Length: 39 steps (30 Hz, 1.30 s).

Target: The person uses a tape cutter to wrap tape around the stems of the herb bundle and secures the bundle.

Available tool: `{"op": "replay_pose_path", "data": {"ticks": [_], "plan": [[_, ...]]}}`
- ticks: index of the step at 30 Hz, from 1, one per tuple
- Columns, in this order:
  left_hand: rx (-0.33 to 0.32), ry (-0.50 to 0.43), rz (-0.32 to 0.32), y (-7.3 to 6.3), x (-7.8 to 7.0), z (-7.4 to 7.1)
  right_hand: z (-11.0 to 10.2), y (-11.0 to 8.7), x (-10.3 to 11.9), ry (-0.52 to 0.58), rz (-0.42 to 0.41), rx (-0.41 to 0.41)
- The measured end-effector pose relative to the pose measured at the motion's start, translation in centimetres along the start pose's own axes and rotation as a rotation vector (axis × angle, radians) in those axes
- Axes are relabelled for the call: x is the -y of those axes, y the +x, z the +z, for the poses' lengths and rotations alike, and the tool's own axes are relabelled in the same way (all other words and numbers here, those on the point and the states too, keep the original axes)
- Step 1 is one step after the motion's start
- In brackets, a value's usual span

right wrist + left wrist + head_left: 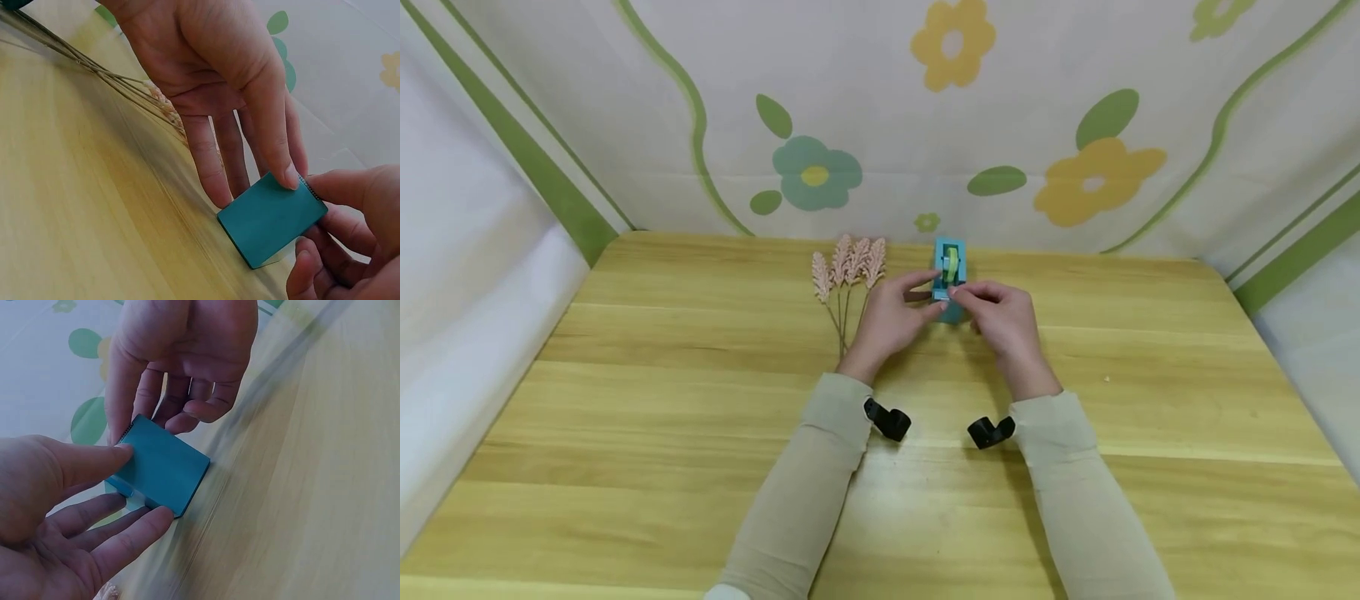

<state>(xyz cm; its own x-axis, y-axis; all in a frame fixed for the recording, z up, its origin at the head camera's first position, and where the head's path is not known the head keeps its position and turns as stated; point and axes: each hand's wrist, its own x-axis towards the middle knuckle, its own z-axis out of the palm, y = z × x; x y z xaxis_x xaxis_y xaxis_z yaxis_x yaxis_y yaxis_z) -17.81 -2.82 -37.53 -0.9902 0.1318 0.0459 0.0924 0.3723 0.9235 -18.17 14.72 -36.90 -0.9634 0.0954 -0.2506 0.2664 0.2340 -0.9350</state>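
A small teal tape dispenser (952, 315) stands near the back of the table, with a roll of green tape (952, 263) inside it. From its left side my left hand (891, 317) holds it, thumb on the teal front face and other fingers spread along the side. My right hand (1009, 323) has thumb and index finger close together at the serrated cutter edge (312, 187), pinching the tape's end there; the fingertips mostly hide that end. The right hand's other fingers are loosely curled beside the dispenser.
Several pink flower stems (850, 265) lie left of the dispenser, partly behind the left hand. A white curtain (880, 100) with printed flowers hangs along the table's back edge. Black wrist cameras (889, 419) stick out from both sleeves over the wooden table (662, 400).
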Motion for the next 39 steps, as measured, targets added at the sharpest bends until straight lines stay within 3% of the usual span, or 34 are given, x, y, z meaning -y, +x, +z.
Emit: {"op": "replay_pose_path", "data": {"ticks": [8, 16, 27, 36, 39], "plan": [[-0.017, -0.018, 0.005, 0.1, -0.3, 0.1, 0.1, -0.3, 0.7, -0.035, -0.004, -0.020], [-0.061, -0.035, -0.046, 0.1, -0.3, 0.1, 1.0, -0.2, 1.1, -0.008, -0.017, -0.023], [-0.062, -0.039, -0.030, 0.1, -0.3, 0.1, 0.7, -0.2, 1.4, 0.140, -0.006, -0.003], [-0.073, -0.106, -0.031, 0.2, -0.1, 0.7, 0.8, -0.6, 1.0, 0.298, -0.012, 0.025], [-0.077, -0.112, -0.028, 0.3, -0.1, 0.7, 0.9, -1.0, 0.9, 0.306, -0.022, 0.026]]}}
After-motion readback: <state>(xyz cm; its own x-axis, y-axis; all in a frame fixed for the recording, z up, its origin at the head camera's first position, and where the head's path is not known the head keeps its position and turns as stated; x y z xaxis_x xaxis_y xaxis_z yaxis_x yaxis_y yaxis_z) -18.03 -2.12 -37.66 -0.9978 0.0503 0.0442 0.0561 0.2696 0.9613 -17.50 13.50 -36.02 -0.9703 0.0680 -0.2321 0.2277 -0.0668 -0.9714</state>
